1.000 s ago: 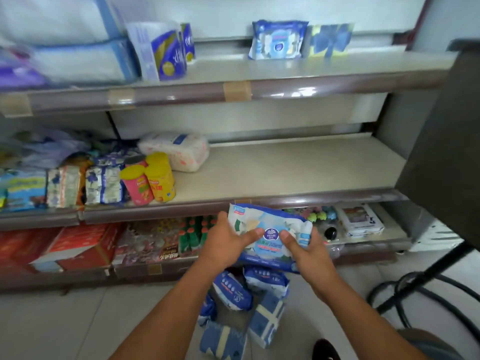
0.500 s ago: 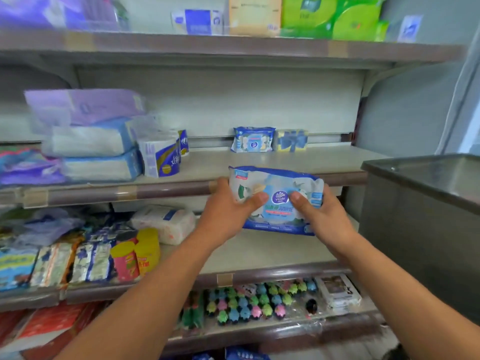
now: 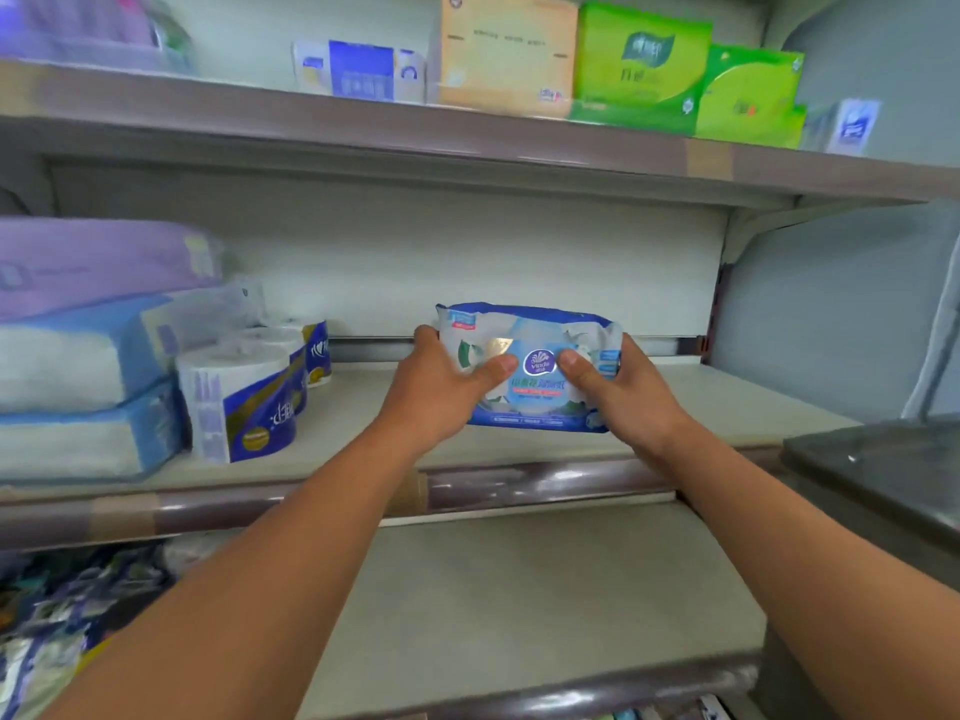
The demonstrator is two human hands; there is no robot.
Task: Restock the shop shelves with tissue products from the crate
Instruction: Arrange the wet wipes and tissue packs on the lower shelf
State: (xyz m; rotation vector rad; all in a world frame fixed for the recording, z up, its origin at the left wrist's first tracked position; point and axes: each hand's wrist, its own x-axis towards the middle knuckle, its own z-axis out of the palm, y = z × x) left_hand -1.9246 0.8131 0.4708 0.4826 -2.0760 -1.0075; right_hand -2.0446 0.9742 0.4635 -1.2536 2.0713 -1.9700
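1. A blue-and-white wipes pack (image 3: 530,368) is shown at the centre of the frame, held upright over the middle shelf (image 3: 727,402). The left hand (image 3: 441,392) is clamped on its left end and the right hand (image 3: 623,392) on its right end, with both thumbs pressed against the printed front.
2. Compared with one second earlier, the pack has been raised from low in front of the bottom shelves to the level of the middle shelf and carried in over its board. The lifting stage is therefore judged complete, and only setting down and release are left for this item.
3. Whether the lower edge of the pack already touches the shelf cannot be told, as the edge is blurred and partly covered by the hands.
4. At the left of the frame the same shelf is occupied by toilet-roll packs (image 3: 244,402) and stacked soft tissue bundles (image 3: 78,392), well apart from the held pack. The board beneath and to the right of the pack is bare, so no obstruction to placement is seen.
5. On the upper shelf (image 3: 363,127), at the top of the frame, green tissue boxes (image 3: 691,85), an orange box (image 3: 504,54) and a small blue-and-white pack (image 3: 358,70) are displayed.
6. A dark cabinet top (image 3: 883,465) intrudes at the right edge, beside the right forearm. The crate is not in view.
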